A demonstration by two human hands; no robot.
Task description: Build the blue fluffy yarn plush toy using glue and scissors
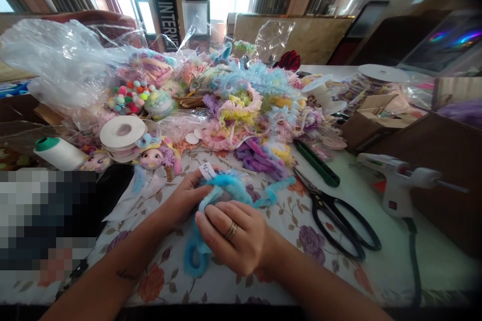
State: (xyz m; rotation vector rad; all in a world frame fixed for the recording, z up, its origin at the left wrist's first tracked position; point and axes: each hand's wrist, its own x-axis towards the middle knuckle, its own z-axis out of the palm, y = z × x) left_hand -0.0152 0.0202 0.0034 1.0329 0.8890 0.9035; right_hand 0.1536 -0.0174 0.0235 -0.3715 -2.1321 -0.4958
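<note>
A light-blue fuzzy strip (pixel 196 257), like thick chenille stem, is looped between my hands over the flowered tablecloth (pixel 165 281). One end trails to the right, and a loop hangs below. My right hand (pixel 237 235), with a ring on it, pinches the strip near the middle. My left hand (pixel 188 195) grips the bundle from the left, its fingertips partly hidden behind the blue loops. A small white tag (pixel 207 171) with dark lettering sticks up beside the left fingers. What lies inside the bundle is hard to make out.
Black scissors (pixel 339 215) and a green cutter (pixel 318 164) lie to the right, near a white glue gun (pixel 395 180). A heap of pastel ruffled trims (pixel 241 105) fills the back. A ribbon spool (pixel 123 132), thread cone (pixel 58 153) and doll-face piece (pixel 154 155) are at left.
</note>
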